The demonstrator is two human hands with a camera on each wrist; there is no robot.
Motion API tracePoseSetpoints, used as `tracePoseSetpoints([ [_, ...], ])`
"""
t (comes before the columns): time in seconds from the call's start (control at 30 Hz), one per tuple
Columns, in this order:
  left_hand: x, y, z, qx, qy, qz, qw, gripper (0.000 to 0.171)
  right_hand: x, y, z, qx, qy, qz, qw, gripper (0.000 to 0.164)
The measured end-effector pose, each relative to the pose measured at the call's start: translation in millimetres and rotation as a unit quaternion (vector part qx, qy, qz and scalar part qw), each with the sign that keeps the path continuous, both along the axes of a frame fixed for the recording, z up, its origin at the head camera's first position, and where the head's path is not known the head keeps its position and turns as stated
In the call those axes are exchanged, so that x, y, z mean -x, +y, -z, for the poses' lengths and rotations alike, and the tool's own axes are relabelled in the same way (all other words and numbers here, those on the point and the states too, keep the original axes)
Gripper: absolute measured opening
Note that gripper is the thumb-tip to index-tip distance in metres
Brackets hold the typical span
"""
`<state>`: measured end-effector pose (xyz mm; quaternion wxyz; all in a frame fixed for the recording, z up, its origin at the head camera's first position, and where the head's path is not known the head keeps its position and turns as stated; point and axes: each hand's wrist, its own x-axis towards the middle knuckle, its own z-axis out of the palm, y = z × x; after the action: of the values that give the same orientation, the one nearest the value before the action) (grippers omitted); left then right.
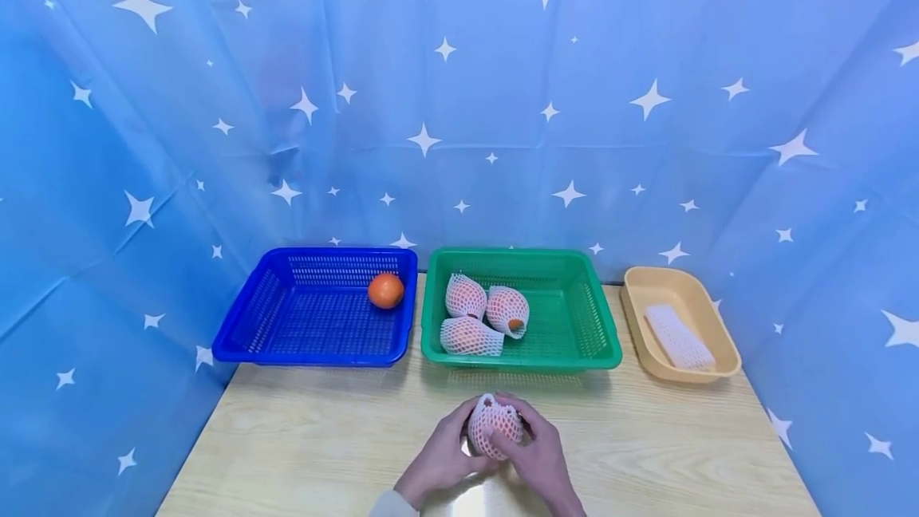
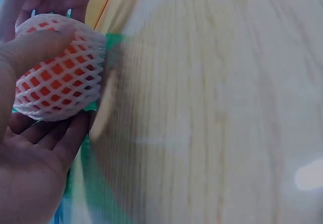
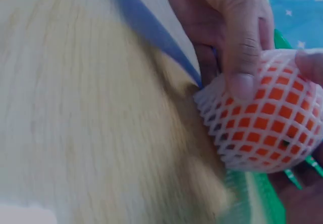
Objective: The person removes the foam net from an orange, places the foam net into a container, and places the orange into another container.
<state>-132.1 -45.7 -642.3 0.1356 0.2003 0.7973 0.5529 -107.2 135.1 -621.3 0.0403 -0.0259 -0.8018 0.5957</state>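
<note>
Wooden desk (image 1: 287, 445) beneath | left hand (image 1: 443, 455) and right hand (image 1: 540, 455): fingers (image 1: 524, 407) closely curled round netted fruit (image 1: 491, 421), opposed, presumably steadying its round shape | green basket (image 1: 560, 325) beyond fingers

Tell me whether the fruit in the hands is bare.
No, a white net wraps the held fruit, with orange showing through the gaps.

Left grip (image 1: 445, 453) and right grip (image 1: 540, 457) — close together, face to face, with curved fingers (image 1: 522, 406).
</note>
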Motion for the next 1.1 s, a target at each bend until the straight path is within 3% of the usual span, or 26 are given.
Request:
tracePoseSetpoints([
  [0.17,-1.0,1,-1.6,0.009,-0.003,0.0,1.0,0.094,-3.4,-3,5.3,-0.023,0.069,0.029,0.997,0.041],
  [0.3,-1.5,3,-1.7,0.001,0.004,0.0,1.0,0.092,-4.1,-5,6.1,-0.01,0.129,0.054,0.99,0.032],
  [0.6,0.4,7,-0.9,-0.056,-0.001,-0.019,0.9982,0.083,0.9,-13,2.2,0.041,0.199,0.09,0.975,0.023],
  [0.77,1.2,7,-0.9,-0.08,0.0,-0.037,0.9961,0.075,3.0,-20,2.5,0.03,0.24,0.122,0.963,0.026],
  [0.83,1.8,7,-1.0,-0.082,-0.005,-0.041,0.9957,0.072,3.3,-21,2.3,0.016,0.242,0.134,0.961,0.026],
  [0.93,3.6,6,-2.2,-0.072,-0.028,-0.031,0.9965,0.073,2.8,-18,0.8,0.025,0.214,0.127,0.968,0.022],
  [1.03,5.9,2,-5.1,-0.058,-0.057,-0.013,0.9966,0.08,2.1,-9,-2.0,0.046,0.152,0.093,0.983,0.018],
  [1.1,6.9,-3,-7.0,-0.055,-0.066,-0.007,0.9963,0.082,1.5,-2,-4.3,0.054,0.098,0.059,0.992,0.024],
])
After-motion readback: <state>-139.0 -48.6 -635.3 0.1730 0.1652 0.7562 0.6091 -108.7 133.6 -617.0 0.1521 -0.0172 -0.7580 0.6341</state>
